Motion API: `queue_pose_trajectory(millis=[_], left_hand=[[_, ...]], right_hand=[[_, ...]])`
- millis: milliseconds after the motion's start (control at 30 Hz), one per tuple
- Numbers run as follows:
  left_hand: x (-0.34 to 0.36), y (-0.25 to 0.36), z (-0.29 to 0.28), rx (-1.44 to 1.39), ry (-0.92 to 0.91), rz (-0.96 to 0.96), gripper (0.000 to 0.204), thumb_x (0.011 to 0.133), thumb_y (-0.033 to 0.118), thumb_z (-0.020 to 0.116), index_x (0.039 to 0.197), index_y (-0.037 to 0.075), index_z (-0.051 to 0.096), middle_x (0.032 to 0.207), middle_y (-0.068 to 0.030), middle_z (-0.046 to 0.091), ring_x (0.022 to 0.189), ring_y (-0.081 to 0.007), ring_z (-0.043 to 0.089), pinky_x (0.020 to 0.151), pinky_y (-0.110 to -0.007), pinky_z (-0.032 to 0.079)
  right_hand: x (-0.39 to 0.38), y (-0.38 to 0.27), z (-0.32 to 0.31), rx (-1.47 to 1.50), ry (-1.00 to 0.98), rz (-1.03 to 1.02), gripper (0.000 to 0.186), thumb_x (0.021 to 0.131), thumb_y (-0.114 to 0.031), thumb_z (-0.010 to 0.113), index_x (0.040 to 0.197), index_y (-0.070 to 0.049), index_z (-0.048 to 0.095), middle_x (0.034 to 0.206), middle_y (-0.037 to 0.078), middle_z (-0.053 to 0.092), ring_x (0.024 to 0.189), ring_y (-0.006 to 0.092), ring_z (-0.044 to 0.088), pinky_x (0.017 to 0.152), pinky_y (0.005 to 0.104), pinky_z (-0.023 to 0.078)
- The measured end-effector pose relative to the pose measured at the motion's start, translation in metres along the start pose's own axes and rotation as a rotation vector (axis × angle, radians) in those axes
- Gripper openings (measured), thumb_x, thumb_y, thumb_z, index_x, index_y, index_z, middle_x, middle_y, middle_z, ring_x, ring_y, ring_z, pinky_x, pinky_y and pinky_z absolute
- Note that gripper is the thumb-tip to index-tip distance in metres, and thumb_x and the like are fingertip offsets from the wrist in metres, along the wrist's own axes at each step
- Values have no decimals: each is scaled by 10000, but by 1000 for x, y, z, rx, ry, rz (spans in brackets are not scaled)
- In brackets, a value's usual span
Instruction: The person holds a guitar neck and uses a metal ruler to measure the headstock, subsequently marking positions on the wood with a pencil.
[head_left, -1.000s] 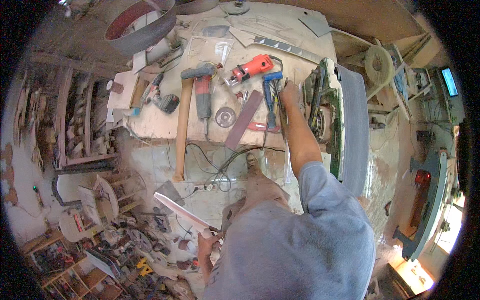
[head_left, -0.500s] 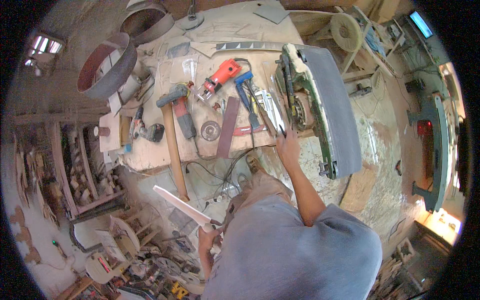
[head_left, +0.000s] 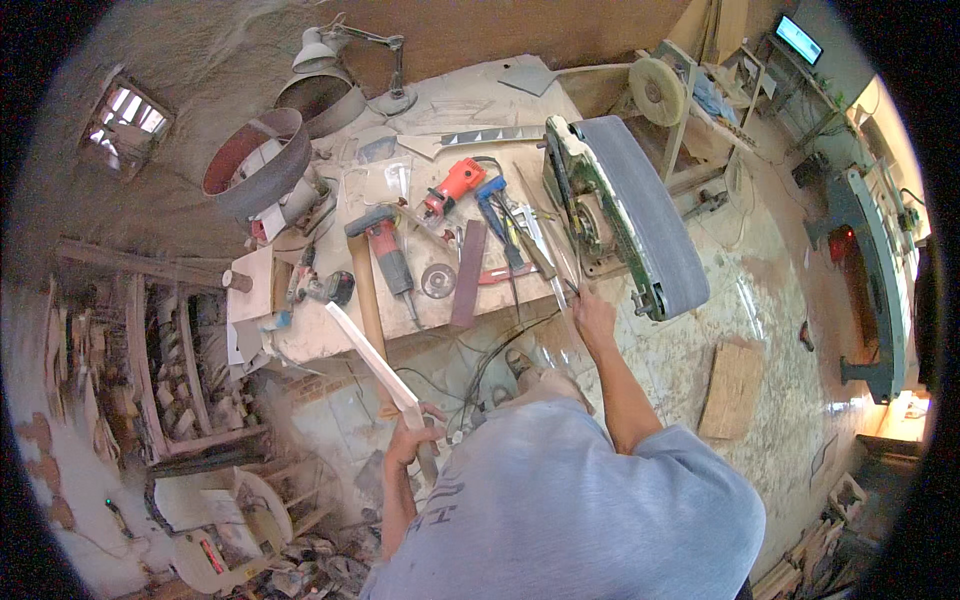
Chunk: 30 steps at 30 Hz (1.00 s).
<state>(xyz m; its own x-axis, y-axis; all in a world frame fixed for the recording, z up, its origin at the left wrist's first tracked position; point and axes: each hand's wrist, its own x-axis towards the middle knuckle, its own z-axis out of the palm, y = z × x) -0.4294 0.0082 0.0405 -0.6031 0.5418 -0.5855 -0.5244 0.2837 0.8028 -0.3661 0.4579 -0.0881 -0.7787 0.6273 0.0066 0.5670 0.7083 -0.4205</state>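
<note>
My left hand (head_left: 412, 440) is closed round a long, pale wooden piece (head_left: 372, 352), shaped like a blade with a bend near my grip. Its far end points up and left, over the workbench's (head_left: 310, 345) front edge. My right hand (head_left: 596, 318) is at the bench's front edge, fingers closed on a thin dark thing too small to name. Just beyond it lies a metal caliper (head_left: 532, 226). Beside the caliper are a blue-headed hammer (head_left: 497, 205) and a dark red flat strip (head_left: 468, 275). A belt sander (head_left: 655, 220) stands to the right of that hand.
Across the bench lie an orange-red power tool (head_left: 455, 188), an angle grinder (head_left: 388, 250), a round disc (head_left: 437, 281) and a cordless drill (head_left: 315, 282). Wide sanding belts (head_left: 255, 170) and a lamp (head_left: 398, 95) stand at the back left. Cables (head_left: 490, 355) run below the front edge.
My left hand has raised the wooden piece up toward the bench and turned it more upright. My right hand has drawn slightly back from the caliper. The view has tilted up.
</note>
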Motion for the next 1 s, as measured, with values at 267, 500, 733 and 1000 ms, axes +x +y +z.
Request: queue_pose_trajectory(millis=[267, 500, 733, 1000], left_hand=[[-8, -23, -10, -98, 123, 127, 294, 735, 146, 844, 949, 43, 669, 757, -30, 634, 585, -158, 614, 554, -324, 514], [0, 49, -22, -263, -569, 301, 569, 691, 226, 874, 1152, 24, 610, 803, -21, 577, 574, -88, 532, 487, -263, 460], [29, 127, 42, -431, -472, 561, 838, 975, 618, 699, 1505, 6, 480, 807, -44, 596, 598, -123, 551, 521, -284, 454], [90, 257, 129, 306, -418, 405, 811, 1067, 720, 408, 1132, -46, 665, 768, -95, 713, 639, -182, 714, 610, -319, 597]], right_hand=[[-35, 8, -17, -16, -84, 36, 307, 1008, -211, 558, 1286, -101, 626, 934, 250, 725, 876, 487, 699, 768, 599, 528], [-110, -29, -65, 308, 162, -119, 227, 1064, -254, 627, 1158, -50, 662, 822, 172, 684, 731, 334, 674, 652, 445, 495], [-152, -85, -177, 663, 329, -103, 306, 1107, -286, 610, 954, -26, 659, 712, 33, 604, 650, 121, 548, 585, 324, 414], [-166, -10, -251, 714, 571, 167, 349, 1112, -350, 612, 916, -62, 627, 671, -6, 573, 592, 92, 529, 556, 299, 411]])
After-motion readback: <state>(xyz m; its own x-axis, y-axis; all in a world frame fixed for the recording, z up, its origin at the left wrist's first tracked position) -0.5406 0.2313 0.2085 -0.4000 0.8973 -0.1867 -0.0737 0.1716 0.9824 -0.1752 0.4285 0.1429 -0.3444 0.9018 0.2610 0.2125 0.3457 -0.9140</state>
